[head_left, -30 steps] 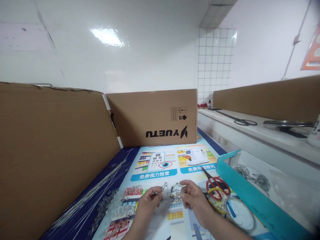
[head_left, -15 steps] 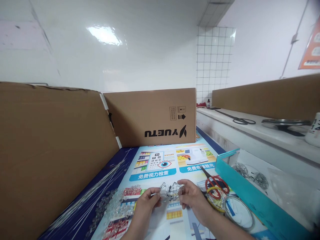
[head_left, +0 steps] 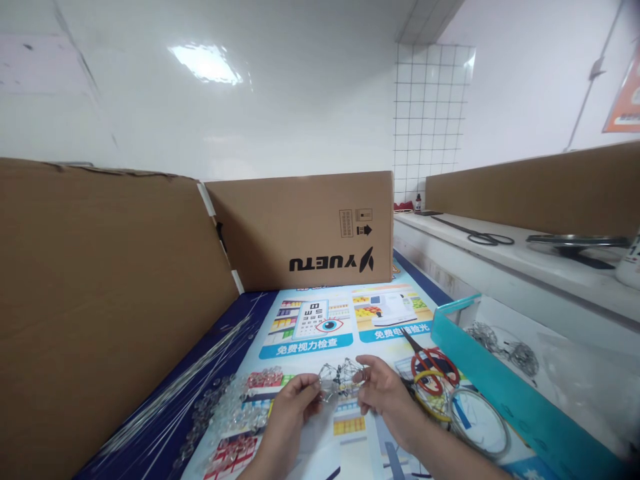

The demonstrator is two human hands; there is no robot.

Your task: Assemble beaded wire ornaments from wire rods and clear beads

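Left hand (head_left: 296,403) and right hand (head_left: 383,393) pinch wire piece (head_left: 342,375) toward worktop's (head_left: 253,301) near edge; uneven pull could bend wire piece.

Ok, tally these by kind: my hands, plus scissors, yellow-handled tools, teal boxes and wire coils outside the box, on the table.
Hands: 2 (left hand, right hand)
Red-handled scissors: 1
Yellow-handled tool: 1
Teal box: 1
Wire coil outside the box: 1
Total: 6

Silvery wire frame (head_left: 339,375); openwork, dark middle; between left hand (head_left: 296,401), right hand (head_left: 384,392).
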